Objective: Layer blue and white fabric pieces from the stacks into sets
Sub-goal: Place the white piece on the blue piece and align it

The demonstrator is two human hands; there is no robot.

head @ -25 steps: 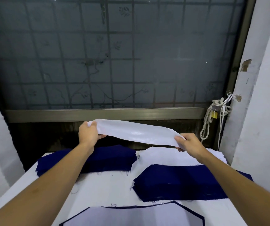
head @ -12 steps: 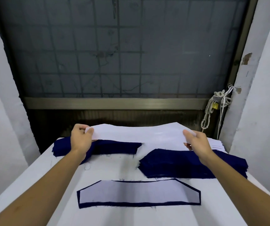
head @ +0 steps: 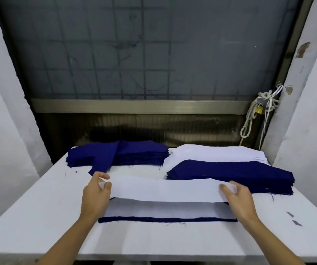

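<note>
Left hand (head: 96, 194): pinches left end of the white piece (head: 165, 189) (thumb on top)
Right hand (head: 238, 197): grips its right end
White piece: held just above the layered set (head: 165, 213), near table (head: 39, 207) edge

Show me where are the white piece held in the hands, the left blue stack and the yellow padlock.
white piece (head: 165, 189), head view, middle of the strip.
left blue stack (head: 144, 151), head view, its top layer.
yellow padlock (head: 259, 109), head view, its body.
</note>
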